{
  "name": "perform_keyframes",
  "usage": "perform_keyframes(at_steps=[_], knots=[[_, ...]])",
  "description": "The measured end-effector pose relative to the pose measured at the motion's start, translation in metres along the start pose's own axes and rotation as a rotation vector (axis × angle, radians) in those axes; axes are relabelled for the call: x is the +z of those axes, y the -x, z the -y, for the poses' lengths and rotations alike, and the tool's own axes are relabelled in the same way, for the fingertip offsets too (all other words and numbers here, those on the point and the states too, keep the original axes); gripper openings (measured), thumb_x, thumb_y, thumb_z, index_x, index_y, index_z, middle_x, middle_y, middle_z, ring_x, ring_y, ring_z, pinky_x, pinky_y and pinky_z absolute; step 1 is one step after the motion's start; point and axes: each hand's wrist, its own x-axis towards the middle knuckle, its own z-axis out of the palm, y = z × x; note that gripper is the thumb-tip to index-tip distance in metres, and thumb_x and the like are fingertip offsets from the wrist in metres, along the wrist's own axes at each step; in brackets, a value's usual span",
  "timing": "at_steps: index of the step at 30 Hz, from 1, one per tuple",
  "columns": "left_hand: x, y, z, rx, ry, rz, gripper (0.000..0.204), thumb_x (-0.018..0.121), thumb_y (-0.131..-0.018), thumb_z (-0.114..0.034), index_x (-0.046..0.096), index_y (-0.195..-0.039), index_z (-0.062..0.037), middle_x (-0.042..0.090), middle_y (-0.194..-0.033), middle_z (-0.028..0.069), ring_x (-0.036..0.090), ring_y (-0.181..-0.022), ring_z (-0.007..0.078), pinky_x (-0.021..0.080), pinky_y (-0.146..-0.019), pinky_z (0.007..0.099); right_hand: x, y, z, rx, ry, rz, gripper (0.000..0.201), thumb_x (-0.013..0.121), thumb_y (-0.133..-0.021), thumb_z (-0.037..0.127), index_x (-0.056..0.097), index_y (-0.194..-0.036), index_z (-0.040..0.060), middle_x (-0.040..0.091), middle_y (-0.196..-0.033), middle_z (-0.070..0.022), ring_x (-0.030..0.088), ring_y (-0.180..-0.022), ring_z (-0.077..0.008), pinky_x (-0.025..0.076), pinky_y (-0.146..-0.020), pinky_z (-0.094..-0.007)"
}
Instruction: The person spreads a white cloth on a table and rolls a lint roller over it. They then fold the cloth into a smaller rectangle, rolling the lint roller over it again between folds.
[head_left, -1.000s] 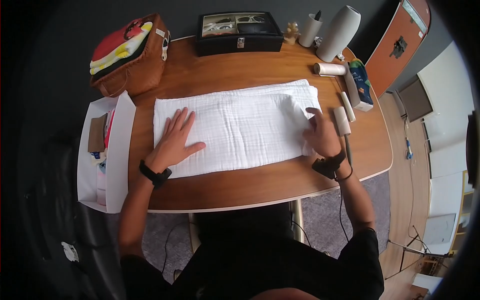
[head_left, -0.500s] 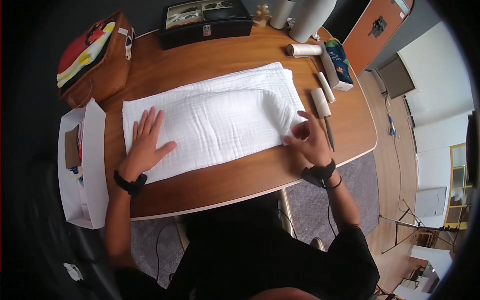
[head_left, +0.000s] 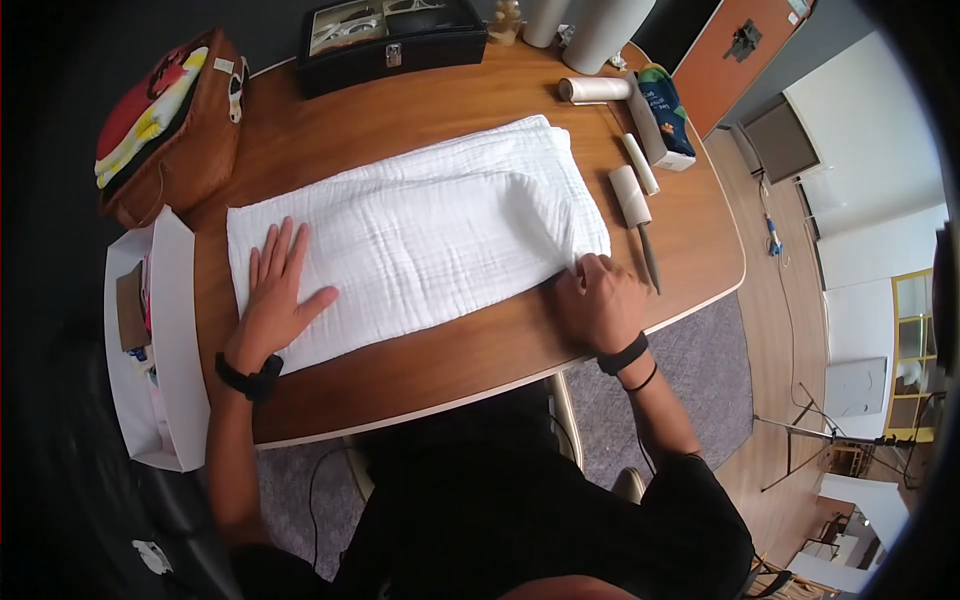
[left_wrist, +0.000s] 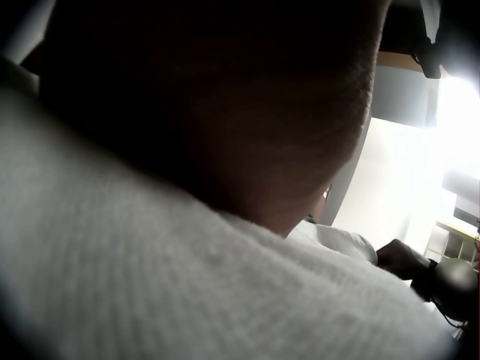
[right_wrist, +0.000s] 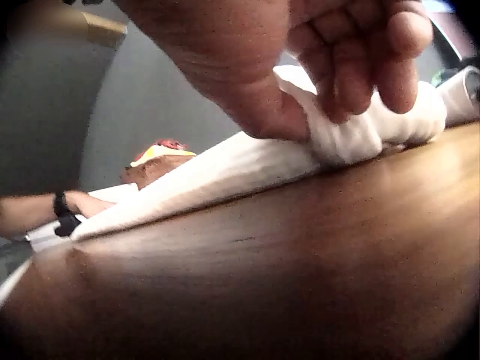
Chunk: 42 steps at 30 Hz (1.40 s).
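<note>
A white crinkled muslin cloth (head_left: 400, 245), folded into a long rectangle, lies across the wooden table. My left hand (head_left: 272, 305) rests flat on its left end, fingers spread and thumb out to the side. At the near right corner, my right hand (head_left: 608, 305) pinches the cloth's edge between thumb and fingers. A raised ridge runs from that grip up across the cloth's right part. In the right wrist view, the bunched cloth (right_wrist: 341, 139) sits between thumb and fingertips, low over the table. The left wrist view shows the heel of the left hand (left_wrist: 262, 150) against the cloth.
Right of the cloth lie a lint roller (head_left: 630, 195), a thin white roll (head_left: 641, 163), another roll (head_left: 595, 90) and a sock box (head_left: 660, 125). At left stand a white bin (head_left: 185, 330) and a brown basket (head_left: 200, 160) of folded textiles. Behind is a black glasses case (head_left: 430, 52).
The head view has shifted. My right hand has come off the cloth's right end, moved to its near corner and closed on the edge. The left hand stays flat on the cloth.
</note>
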Motion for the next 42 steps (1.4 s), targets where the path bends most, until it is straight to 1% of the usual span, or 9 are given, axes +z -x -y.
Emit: perform_keyframes(at_steps=[4, 9, 13, 17, 18, 21, 31, 36, 42], knots=[[-0.003, 0.0, -0.002, -0.006, 0.002, 0.011, 0.096, 0.07, -0.103, -0.049, 0.023, -0.174, -0.0066, 0.015, -0.183, 0.0216, 0.008, -0.169, 0.0408, 0.005, -0.134, 0.0603, -0.009, -0.008, -0.02, 0.018, -0.179, 0.061, 0.018, 0.075, -0.088, 0.02, 0.068, -0.083, 0.0044, 0.071, -0.078, -0.0186, 0.07, -0.067, -0.041, 0.056, -0.063, -0.0485], [-0.001, 0.002, 0.0, 0.005, 0.009, -0.02, 0.097, 0.067, -0.103, -0.057, 0.026, -0.173, -0.0049, 0.019, -0.18, 0.0247, 0.012, -0.168, 0.0429, 0.006, -0.134, 0.0605, -0.024, -0.028, -0.075, 0.017, -0.66, -0.015, 0.007, 0.07, -0.103, 0.006, 0.069, -0.103, -0.0013, 0.073, -0.093, -0.0059, 0.069, -0.072, -0.0215, 0.057, -0.067, -0.037], [-0.005, 0.002, -0.003, -0.006, 0.003, 0.014, 0.097, 0.069, -0.103, -0.052, 0.023, -0.174, -0.0057, 0.015, -0.182, 0.0217, 0.008, -0.169, 0.0407, 0.005, -0.134, 0.0596, -0.028, -0.036, -0.108, 0.368, -1.428, 0.302, 0.012, 0.065, -0.112, 0.018, 0.065, -0.119, 0.0085, 0.066, -0.092, 0.0023, 0.054, -0.061, -0.0042, 0.043, -0.051, -0.0231], [-0.004, 0.001, -0.002, -0.007, 0.003, 0.011, 0.097, 0.069, -0.103, -0.052, 0.023, -0.174, -0.0054, 0.015, -0.182, 0.022, 0.009, -0.169, 0.0411, 0.005, -0.134, 0.0593, -0.03, -0.047, -0.122, 0.296, -1.041, 0.543, 0.009, 0.063, -0.112, 0.015, 0.065, -0.119, 0.0089, 0.065, -0.09, 0.0036, 0.054, -0.061, -0.0048, 0.042, -0.05, -0.0252], [-0.003, 0.001, -0.002, -0.003, 0.004, 0.003, 0.097, 0.069, -0.103, -0.052, 0.023, -0.174, -0.0054, 0.015, -0.182, 0.0222, 0.009, -0.169, 0.0414, 0.005, -0.134, 0.0593, -0.014, -0.048, -0.126, -0.06, -0.79, 0.371, 0.009, 0.064, -0.11, 0.012, 0.068, -0.112, 0.0046, 0.067, -0.088, 0.0001, 0.063, -0.07, -0.0125, 0.051, -0.061, -0.0328], [-0.001, 0.003, 0.001, 0.001, 0.01, -0.021, 0.098, 0.069, -0.102, -0.055, 0.024, -0.173, -0.0044, 0.017, -0.181, 0.0238, 0.01, -0.169, 0.0424, 0.006, -0.134, 0.0599, -0.019, -0.053, -0.109, -0.137, -0.267, 0.011, 0.011, 0.066, -0.108, 0.01, 0.07, -0.104, 0.0008, 0.066, -0.084, -0.0065, 0.068, -0.078, -0.0204, 0.053, -0.071, -0.037], [-0.003, 0.002, -0.002, -0.007, 0.024, -0.009, 0.102, 0.069, -0.1, -0.06, 0.026, -0.173, -0.0029, 0.018, -0.18, 0.0256, 0.011, -0.169, 0.0426, 0.005, -0.134, 0.0594, 0.028, -0.154, -0.06, 0.267, -0.438, 0.523, 0.065, 0.069, -0.103, 0.061, 0.075, -0.083, -0.0007, 0.064, -0.069, -0.0078, 0.061, -0.064, -0.0204, 0.047, -0.061, -0.0417], [-0.006, 0.003, -0.002, -0.012, 0.028, 0.013, 0.102, 0.07, -0.101, -0.057, 0.023, -0.174, -0.0034, 0.015, -0.182, 0.0224, 0.008, -0.169, 0.0399, 0.004, -0.135, 0.0576, 0.033, -0.173, -0.066, 0.172, -1.377, 0.425, 0.013, 0.073, -0.102, 0.006, 0.065, -0.112, 0.0072, 0.068, -0.096, 0.0052, 0.06, -0.079, -0.0038, 0.045, -0.067, -0.0205], [-0.007, 0.003, -0.002, -0.015, 0.038, 0.005, 0.103, 0.067, -0.101, -0.063, 0.024, -0.173, -0.0023, 0.016, -0.181, 0.0257, 0.009, -0.169, 0.0416, 0.003, -0.135, 0.0572, 0.035, -0.17, -0.077, 0.116, -1.347, 0.232, 0.018, 0.073, -0.101, 0.001, 0.064, -0.115, 0.0075, 0.073, -0.1, 0.0016, 0.063, -0.085, -0.0041, 0.048, -0.072, -0.0213]])
